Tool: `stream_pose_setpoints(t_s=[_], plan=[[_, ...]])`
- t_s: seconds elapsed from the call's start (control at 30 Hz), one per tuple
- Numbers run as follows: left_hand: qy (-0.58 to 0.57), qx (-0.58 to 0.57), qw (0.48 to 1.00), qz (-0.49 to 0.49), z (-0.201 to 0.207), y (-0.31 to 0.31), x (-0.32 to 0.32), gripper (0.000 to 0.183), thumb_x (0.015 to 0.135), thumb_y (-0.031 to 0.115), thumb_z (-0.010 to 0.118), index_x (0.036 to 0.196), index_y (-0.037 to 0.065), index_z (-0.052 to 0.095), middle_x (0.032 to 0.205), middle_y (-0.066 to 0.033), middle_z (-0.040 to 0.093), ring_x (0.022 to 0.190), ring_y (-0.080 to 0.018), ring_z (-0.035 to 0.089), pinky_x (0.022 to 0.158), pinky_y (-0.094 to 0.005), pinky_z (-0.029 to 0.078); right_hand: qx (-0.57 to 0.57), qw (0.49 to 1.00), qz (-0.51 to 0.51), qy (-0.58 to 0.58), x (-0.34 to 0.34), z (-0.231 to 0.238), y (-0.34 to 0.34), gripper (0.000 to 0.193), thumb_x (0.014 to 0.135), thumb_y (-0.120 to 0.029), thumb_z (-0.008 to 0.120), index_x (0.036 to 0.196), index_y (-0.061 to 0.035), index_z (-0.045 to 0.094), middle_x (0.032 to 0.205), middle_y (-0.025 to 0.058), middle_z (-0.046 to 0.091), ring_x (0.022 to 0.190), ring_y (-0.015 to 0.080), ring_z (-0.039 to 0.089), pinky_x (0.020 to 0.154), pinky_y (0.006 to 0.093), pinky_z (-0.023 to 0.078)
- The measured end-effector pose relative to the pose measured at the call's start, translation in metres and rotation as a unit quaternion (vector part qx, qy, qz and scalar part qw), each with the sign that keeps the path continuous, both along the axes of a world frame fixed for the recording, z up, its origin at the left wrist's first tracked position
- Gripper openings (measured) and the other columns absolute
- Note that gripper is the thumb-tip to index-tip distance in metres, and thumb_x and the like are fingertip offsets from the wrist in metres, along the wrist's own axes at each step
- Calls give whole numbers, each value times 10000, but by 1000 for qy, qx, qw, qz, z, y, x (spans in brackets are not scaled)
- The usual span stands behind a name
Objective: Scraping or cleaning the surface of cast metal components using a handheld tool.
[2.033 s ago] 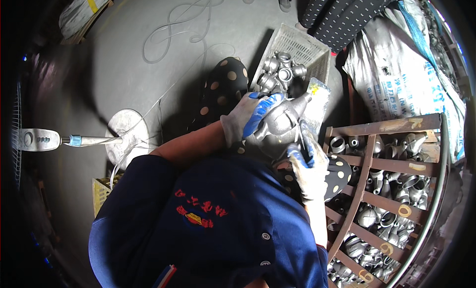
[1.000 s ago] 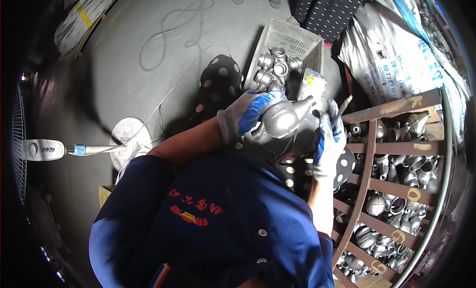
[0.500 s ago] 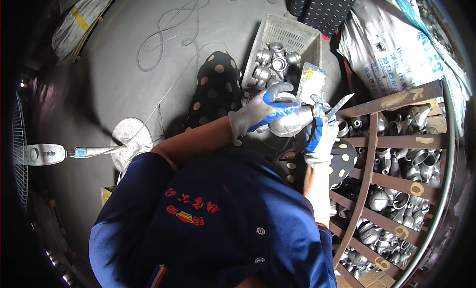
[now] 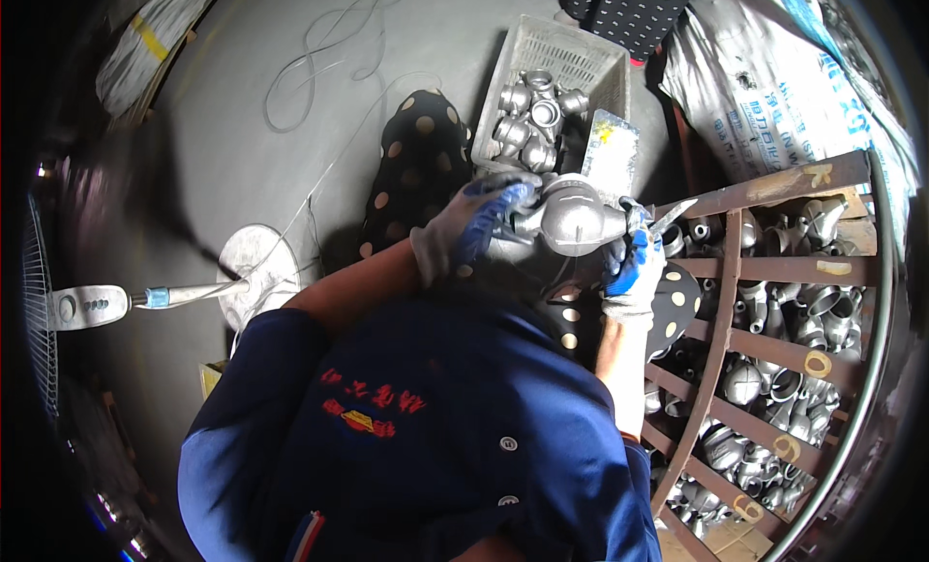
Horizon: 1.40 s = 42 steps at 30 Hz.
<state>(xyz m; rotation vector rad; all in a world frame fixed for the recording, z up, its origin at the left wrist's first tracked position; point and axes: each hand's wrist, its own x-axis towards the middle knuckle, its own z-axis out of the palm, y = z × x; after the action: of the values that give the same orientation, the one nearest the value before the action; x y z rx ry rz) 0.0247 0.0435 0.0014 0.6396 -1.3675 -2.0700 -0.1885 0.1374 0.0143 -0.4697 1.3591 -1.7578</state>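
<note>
A grey metal fitting (image 4: pixel 573 219) with a rounded belly and a short stub on each side is held over my lap. My left hand (image 4: pixel 472 225), in a grey and blue glove, closes round its left stub. My right hand (image 4: pixel 634 264), gloved the same way, steadies the right stub. From that hand also juts a pointed, blade-like tool (image 4: pixel 674 214), aimed up and to the right; its handle is hidden in the fingers.
Ahead stands a pale plastic crate (image 4: pixel 505 73) holding several fittings, with a speckled flat plate (image 4: pixel 612 156) at its near corner. A rusty barred rack (image 4: pixel 728 320) full of castings is on the right, beside a white sack (image 4: pixel 731 88). A fan (image 4: pixel 92 306) stands left; cable (image 4: pixel 312 73) lies on the floor.
The fitting has been turned, so its round belly now faces up between my hands. My left hand has shifted left, from over the top to the side stub.
</note>
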Motion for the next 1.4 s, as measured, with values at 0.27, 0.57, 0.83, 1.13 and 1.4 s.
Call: stream_pose_setpoints(t_s=[0.27, 0.57, 0.83, 1.13, 1.4], plan=[[121, 94, 987, 40, 21, -8, 2, 362, 944, 206, 488, 1234, -11, 485, 1248, -142, 523, 1120, -252, 550, 912, -418, 489, -8, 992, 39, -118, -1, -18, 6, 292, 923, -201, 486, 1134, -7, 541, 559, -23, 414, 404, 41, 311, 336, 179, 263], [96, 51, 994, 15, 31, -11, 7, 374, 945, 208, 478, 1241, -19, 484, 1152, -172, 582, 1064, -224, 584, 884, -362, 496, -59, 941, 58, -329, -2, -25, 8, 197, 933, -165, 476, 1035, -24, 569, 637, -14, 463, 435, 48, 303, 346, 179, 255], [139, 23, 989, 49, 10, -27, 6, 420, 935, 231, 493, 1275, -11, 454, 1241, -147, 534, 1102, -207, 554, 944, -342, 449, -19, 909, 72, -409, 2, -26, 4, 200, 950, -260, 443, 908, -109, 567, 460, -26, 346, 310, 102, 267, 386, 238, 341], [48, -276, 960, 4, -13, -9, -10, 435, 921, 136, 514, 1320, -3, 409, 1233, -106, 532, 1065, -183, 568, 908, -309, 474, -26, 884, 106, -454, 21, -28, 5, 215, 960, -263, 423, 938, -86, 542, 526, -9, 397, 361, 71, 274, 336, 193, 286], [234, 395, 879, -128, -26, -1, -20, 499, 971, 324, 407, 1367, 24, 366, 1370, -114, 440, 1233, -230, 456, 1044, -391, 362, 52, 961, 115, -245, 24, -62, 14, 271, 962, -351, 385, 878, -147, 543, 508, -20, 408, 389, 116, 408, 372, 263, 360]])
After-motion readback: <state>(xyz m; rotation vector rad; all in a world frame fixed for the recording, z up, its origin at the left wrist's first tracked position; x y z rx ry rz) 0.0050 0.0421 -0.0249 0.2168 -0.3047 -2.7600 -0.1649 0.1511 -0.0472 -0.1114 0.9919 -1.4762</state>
